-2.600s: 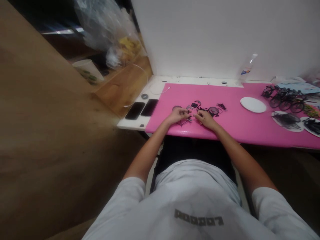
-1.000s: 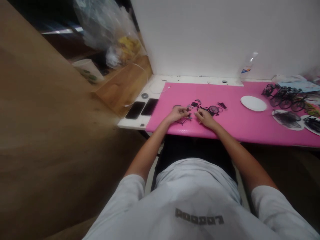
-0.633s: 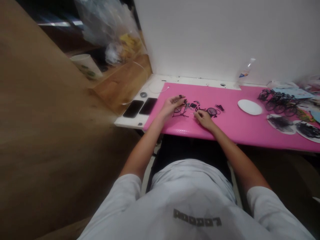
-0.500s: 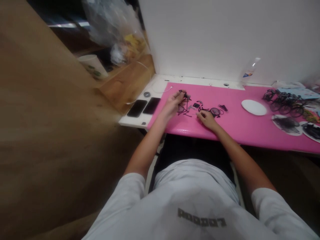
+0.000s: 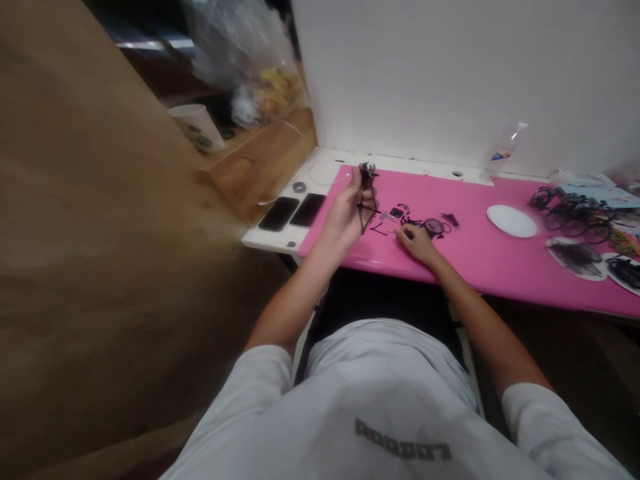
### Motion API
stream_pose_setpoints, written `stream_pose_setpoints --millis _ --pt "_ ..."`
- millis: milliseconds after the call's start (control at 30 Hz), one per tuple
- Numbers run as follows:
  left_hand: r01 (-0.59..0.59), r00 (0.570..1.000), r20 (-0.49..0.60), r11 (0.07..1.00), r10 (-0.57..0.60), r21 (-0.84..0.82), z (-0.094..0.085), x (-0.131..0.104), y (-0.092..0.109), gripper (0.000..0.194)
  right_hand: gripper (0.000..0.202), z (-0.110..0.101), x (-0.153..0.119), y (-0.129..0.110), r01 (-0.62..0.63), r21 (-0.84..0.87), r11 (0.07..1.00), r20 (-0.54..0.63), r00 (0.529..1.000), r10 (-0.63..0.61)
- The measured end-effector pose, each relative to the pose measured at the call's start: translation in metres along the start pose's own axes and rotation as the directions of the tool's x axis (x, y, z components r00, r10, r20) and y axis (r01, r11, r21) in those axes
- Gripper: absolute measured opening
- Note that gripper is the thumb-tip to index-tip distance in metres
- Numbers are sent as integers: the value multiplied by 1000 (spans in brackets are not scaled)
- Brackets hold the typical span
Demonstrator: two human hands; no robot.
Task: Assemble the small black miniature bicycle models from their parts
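My left hand [image 5: 346,208] is closed around a small black model bicycle frame [image 5: 369,212], held tilted up above the pink mat. A small grey and black part shows at the frame's upper end, above my fingers. My right hand [image 5: 416,241] rests low over the mat with its fingertips pinched together. A thin, short piece seems to stick out left of those fingertips, too small to name. Just beyond my right hand lie a small wheel [image 5: 433,227], a black square part [image 5: 397,213] and several tiny loose pieces. A thin black forked piece [image 5: 379,229] lies between my hands.
The pink mat [image 5: 470,267] covers most of the white table. Two phones [image 5: 279,214] and a grey ring [image 5: 299,187] lie at the left. Rightward are a white plate [image 5: 512,221], several model bicycles [image 5: 570,212] and plates of dark parts [image 5: 575,259]. A clear bottle [image 5: 507,143] stands by the wall.
My left hand has turned palm-up and tilted the bicycle frame, lifting its upper end. My right hand has hardly moved. The view has shifted slightly.
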State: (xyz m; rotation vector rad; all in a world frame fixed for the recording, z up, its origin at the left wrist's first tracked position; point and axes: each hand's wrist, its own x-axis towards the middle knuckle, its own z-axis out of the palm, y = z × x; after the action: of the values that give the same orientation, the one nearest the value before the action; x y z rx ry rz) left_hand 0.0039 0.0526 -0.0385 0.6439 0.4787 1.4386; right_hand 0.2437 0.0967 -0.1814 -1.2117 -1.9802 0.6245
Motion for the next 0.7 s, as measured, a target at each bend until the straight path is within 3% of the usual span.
stream_pose_setpoints --millis 167,267,433,600,700 --pt "-9 1000 9 1000 9 10 18 -31 1 24 51 1 1 2 5 -15 1000 8 1000 -5" --pt "-10 1000 26 1000 10 28 21 -38 -1 18 50 2 1 3 15 -35 999 0 1000 -15" --pt "10 1000 21 999 -12 53 14 -26 -10 28 46 3 0 3 10 -55 998 12 1000 -10" --pt "52 999 -17 998 -52 42 9 -12 -19 12 39 2 -1 1 24 -38 999 30 999 -23" --pt "93 995 -50 995 -90 44 6 -8 -22 12 41 3 -1 0 14 -51 999 19 1000 -13"
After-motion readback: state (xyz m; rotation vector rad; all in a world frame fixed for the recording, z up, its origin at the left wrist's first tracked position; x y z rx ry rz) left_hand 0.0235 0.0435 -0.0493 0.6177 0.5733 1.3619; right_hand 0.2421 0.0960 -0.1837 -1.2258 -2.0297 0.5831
